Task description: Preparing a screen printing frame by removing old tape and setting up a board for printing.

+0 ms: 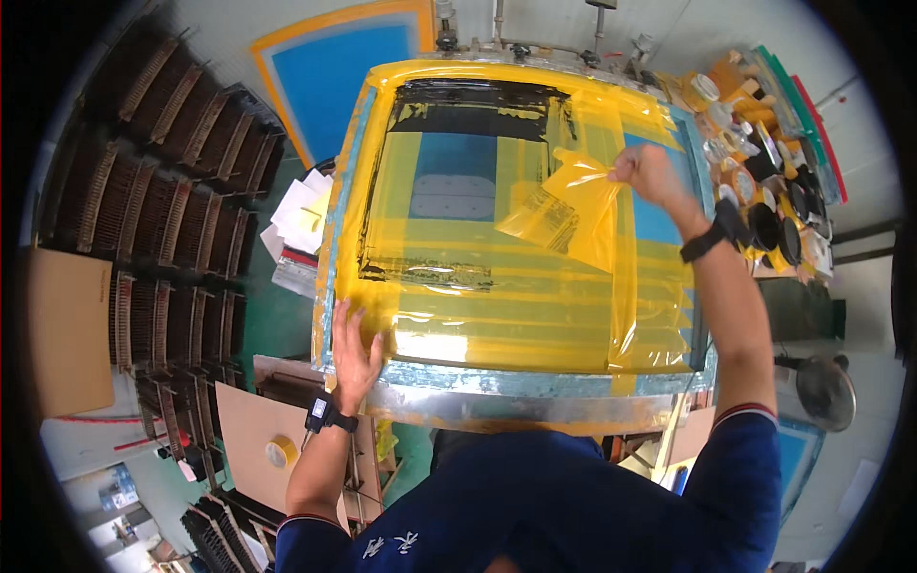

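A large screen-printing frame (516,406) lies flat in front of me, its mesh covered with strips of yellow tape and black ink along the top. My right hand (646,172) pinches a crumpled sheet of yellow tape (573,212) and holds it lifted off the screen's upper right part; the sheet still hangs down to the surface. My left hand (354,346) rests flat on the taped lower left corner of the frame. Both wrists carry black bands.
Dark drying racks (167,191) fill the left side. A shelf of ink pots and tape rolls (764,181) runs along the right. A blue screen with a yellow border (334,72) leans behind. A yellow tape roll (281,451) lies on cardboard at lower left.
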### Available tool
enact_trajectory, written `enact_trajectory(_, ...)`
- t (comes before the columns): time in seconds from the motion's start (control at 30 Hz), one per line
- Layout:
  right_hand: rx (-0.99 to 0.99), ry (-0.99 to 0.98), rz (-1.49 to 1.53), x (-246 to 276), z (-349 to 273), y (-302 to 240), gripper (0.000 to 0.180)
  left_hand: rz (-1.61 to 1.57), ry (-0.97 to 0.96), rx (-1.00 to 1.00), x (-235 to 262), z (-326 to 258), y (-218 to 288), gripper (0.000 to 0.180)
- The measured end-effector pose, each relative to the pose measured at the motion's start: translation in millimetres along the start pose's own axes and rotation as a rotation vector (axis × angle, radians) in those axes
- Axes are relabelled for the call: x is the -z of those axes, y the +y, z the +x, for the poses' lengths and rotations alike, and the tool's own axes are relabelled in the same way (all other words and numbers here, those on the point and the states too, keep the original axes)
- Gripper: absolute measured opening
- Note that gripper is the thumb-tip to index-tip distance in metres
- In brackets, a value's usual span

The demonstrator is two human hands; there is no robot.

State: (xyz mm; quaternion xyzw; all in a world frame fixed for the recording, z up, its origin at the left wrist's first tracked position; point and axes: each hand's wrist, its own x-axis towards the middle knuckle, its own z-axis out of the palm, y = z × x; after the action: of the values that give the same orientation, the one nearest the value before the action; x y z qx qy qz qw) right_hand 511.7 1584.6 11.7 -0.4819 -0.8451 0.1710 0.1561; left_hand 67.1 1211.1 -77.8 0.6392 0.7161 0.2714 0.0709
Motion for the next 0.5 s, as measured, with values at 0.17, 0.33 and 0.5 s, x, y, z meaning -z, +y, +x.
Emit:
enact_trajectory(0.17,0.005,-0.105,-0.035,33,82,29,0.020,0.058,0.014,0.019,-4,2,5,0.044)
enact_trajectory(0.33,0.100,-0.099,-0.167,63,156,47,0.024,0.040,0.037,0.014,-6,1,1,0.043)
enact_trajectory(0.5,0.114,-0.018,-0.228,90,187,10,0.022,0.057,0.035,0.043,-5,2,1,0.042)
